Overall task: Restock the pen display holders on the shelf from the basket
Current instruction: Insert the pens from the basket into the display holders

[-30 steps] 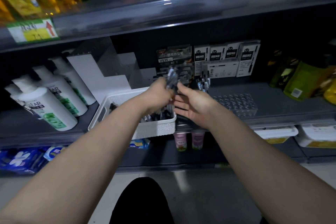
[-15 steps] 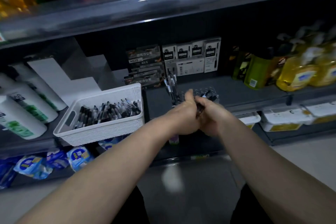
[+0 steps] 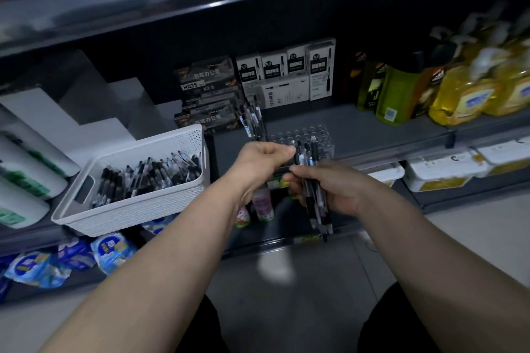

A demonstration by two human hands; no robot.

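A dark grey shelf (image 3: 358, 129) runs across the whole view. On its left part sits a white perforated basket (image 3: 134, 209), its front edge out over the shelf lip, with a heap of black-and-clear pens (image 3: 149, 172) lying loose inside. Left of the basket lie white bottles (image 3: 25, 175) with green labels, and at the far right stand yellow bottles (image 3: 464, 97) beside darker green ones. Against the back wall, behind the middle of the shelf, pen boxes (image 3: 286, 74) are stacked, dark ones to the left and white ones to the right. On the level below, blue packets (image 3: 111, 249) lie under the basket.

Near the shelf's front edge, right of the basket, stands a clear holder (image 3: 298, 137) with rows of round holes. Just behind and to its left a cluster of upright pens (image 3: 252, 120) leans slightly.

Both hands meet in front of the clear holder. The right hand (image 3: 338, 189) is palm up with its fingers curled around a bundle of pens (image 3: 315, 203), which hangs down below the palm. The left hand (image 3: 261, 160) is knuckles up, its fingertips closed together on the upper part of that bundle. Whether they grip one pen or several is hard to tell.
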